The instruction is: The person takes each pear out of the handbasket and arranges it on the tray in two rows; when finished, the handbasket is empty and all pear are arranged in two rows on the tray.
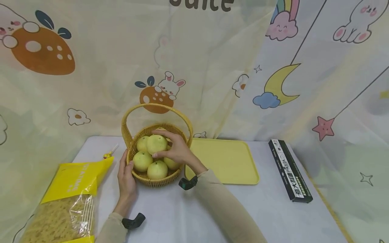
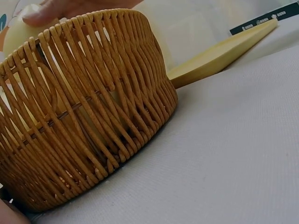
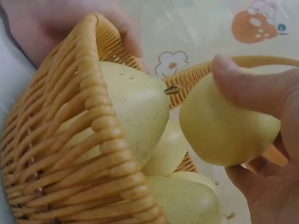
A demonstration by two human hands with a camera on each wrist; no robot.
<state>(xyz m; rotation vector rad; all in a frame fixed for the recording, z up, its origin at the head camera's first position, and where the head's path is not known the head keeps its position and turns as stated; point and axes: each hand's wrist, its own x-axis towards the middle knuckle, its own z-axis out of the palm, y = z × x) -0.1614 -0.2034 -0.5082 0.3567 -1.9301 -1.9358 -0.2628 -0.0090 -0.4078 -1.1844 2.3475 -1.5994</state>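
A woven basket (image 1: 155, 183) with a tall arched handle (image 1: 158, 106) stands on the white table, holding several pale yellow-green pears (image 1: 157, 170). My right hand (image 1: 175, 148) reaches in over its right rim and grips one pear (image 1: 157, 144) at the top of the pile. In the right wrist view, thumb and fingers wrap that pear (image 3: 219, 126), beside a speckled pear (image 3: 133, 105) with a thick stem. My left hand (image 1: 126, 180) holds the basket's left side, its thumb by the rim and its fingers along the outer wall.
Right of the basket lies a yellow tray (image 1: 225, 165). Farther right is a long black pasta box (image 1: 290, 172). A yellow-and-clear bag (image 1: 70, 189) of food lies at the left, with a small wrapped lollipop-like item (image 1: 107, 155) behind it. Printed cloth (image 1: 206, 67) hangs behind the table.
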